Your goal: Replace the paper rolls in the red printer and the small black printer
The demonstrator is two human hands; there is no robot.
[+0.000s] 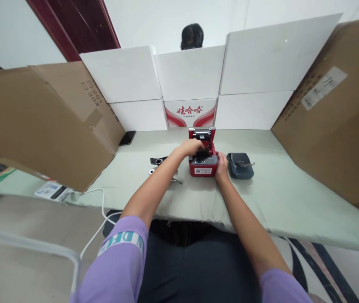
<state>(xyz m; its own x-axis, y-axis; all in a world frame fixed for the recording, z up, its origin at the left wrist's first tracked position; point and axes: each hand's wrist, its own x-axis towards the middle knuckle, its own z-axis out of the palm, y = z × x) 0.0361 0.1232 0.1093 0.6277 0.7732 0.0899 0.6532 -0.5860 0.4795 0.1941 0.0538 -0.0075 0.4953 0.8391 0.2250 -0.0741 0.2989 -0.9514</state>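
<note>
A small red label printer [203, 166] stands on the table with its lid [202, 134] flipped up at the back. My left hand [192, 147] reaches over the open top, fingers curled down into the black compartment; what they touch is hidden. My right hand [221, 168] rests against the printer's right side, fingers pressed to its casing, steadying it.
A dark grey device [240, 165] lies right of the printer. Small black and silver parts [157, 161] lie to its left, a phone [127, 137] farther back. Cardboard boxes [40, 122] and white boxes [188, 73] wall in the grey-green table [287, 193]. A person's head shows behind.
</note>
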